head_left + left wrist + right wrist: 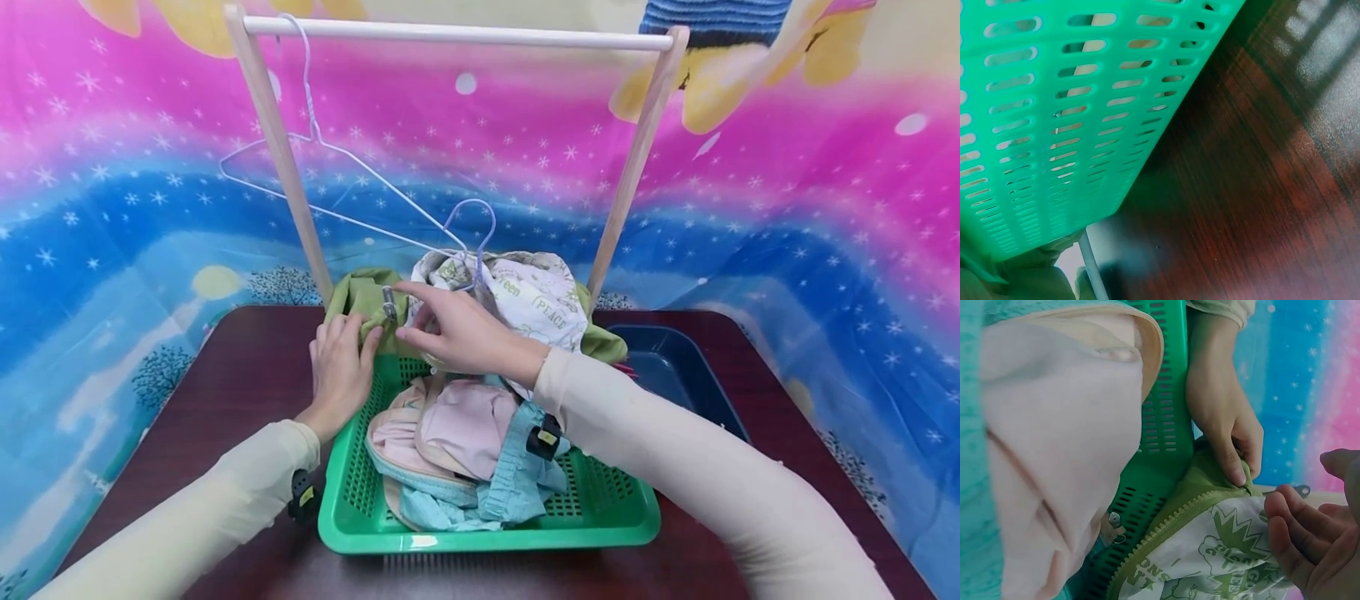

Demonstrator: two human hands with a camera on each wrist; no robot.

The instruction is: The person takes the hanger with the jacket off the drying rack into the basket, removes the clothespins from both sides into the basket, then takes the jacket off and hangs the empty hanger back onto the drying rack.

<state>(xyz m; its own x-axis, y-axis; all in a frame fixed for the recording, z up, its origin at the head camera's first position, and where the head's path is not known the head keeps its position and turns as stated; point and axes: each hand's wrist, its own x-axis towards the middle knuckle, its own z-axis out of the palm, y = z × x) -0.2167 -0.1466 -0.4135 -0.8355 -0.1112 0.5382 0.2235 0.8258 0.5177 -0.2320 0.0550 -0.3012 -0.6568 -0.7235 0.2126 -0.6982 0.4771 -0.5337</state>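
Note:
A green zip-up garment with white printed fabric lies over the far end of the green basket. My left hand pinches its green cloth between thumb and fingers, beside the basket's left rim. Opposite it is my right hand, thumb and fingers apart, its fingertips close to a metal zipper pull. The green zipper runs along the printed fabric in the right wrist view. Below my right forearm, a pink and turquoise garment is bunched in the basket.
A wooden rack with a white rod stands behind. One lilac hanger hangs tilted from the rod; another hanger's hook rises above the printed fabric. To the right sits a dark blue tray on the dark wooden table.

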